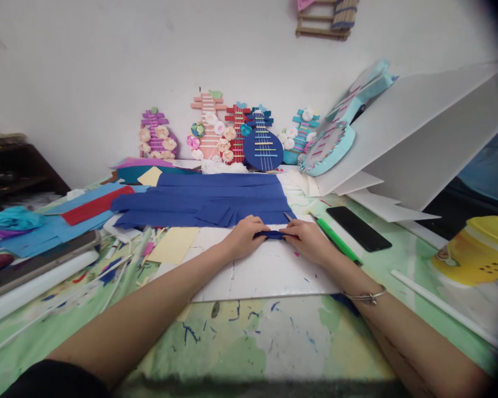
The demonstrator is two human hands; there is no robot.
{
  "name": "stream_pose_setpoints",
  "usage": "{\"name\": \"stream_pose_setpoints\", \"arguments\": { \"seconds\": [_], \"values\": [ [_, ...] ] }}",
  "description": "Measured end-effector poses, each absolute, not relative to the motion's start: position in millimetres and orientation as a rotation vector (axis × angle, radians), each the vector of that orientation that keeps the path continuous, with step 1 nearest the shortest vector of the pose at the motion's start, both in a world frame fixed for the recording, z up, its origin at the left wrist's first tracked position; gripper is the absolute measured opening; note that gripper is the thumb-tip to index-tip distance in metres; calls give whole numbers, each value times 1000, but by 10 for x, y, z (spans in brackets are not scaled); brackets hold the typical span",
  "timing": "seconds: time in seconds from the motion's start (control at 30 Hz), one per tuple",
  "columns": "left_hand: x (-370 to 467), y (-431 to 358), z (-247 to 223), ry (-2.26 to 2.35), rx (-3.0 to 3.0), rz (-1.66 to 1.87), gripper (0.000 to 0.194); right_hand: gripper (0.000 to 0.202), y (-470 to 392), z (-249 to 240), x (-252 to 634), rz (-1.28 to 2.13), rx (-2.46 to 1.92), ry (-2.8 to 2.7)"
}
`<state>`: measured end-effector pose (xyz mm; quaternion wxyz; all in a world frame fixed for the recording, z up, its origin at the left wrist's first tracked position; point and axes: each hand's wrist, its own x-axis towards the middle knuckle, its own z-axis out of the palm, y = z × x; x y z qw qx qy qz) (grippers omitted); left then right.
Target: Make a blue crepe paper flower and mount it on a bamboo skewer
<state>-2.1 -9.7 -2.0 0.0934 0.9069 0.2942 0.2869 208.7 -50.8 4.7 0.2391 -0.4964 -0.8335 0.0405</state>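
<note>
A small piece of dark blue paper (274, 235) is pinched between both hands, above a white board (269, 273). My left hand (248, 236) grips its left end, and my right hand (307, 237) grips its right end. A thin pointed tool (288, 216) sticks up by the right fingers; the rest of it is hidden. Behind the hands lie wide sheets of blue paper (207, 190), with narrow cut strips (222, 214) on top.
Decorated paper instruments (263, 149) stand along the wall. To the right are a green cutter (338, 241), a black phone (359, 228), a white stick (444, 308) and a yellow container (477, 251). Coloured paper (95, 207) and another phone (41, 262) lie left.
</note>
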Motion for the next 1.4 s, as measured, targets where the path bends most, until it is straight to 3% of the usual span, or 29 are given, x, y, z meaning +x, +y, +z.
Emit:
{"name": "stream_pose_setpoints", "arguments": {
  "seconds": [0.47,0.63,0.93,1.4],
  "values": [
    [27,-148,24,858,2632,840,12,27,-572,101,1929,60,-1247,-2335],
    [42,-138,25,894,2602,854,16,34,-537,94,1955,60,-1257,-2336],
    [8,-64,-64,938,2388,986,19,30,-513,83,1993,173,-1431,-2244],
    [-110,-8,-36,735,2536,930,20,29,-507,48,2083,234,-1306,-2305]
  ]
}}
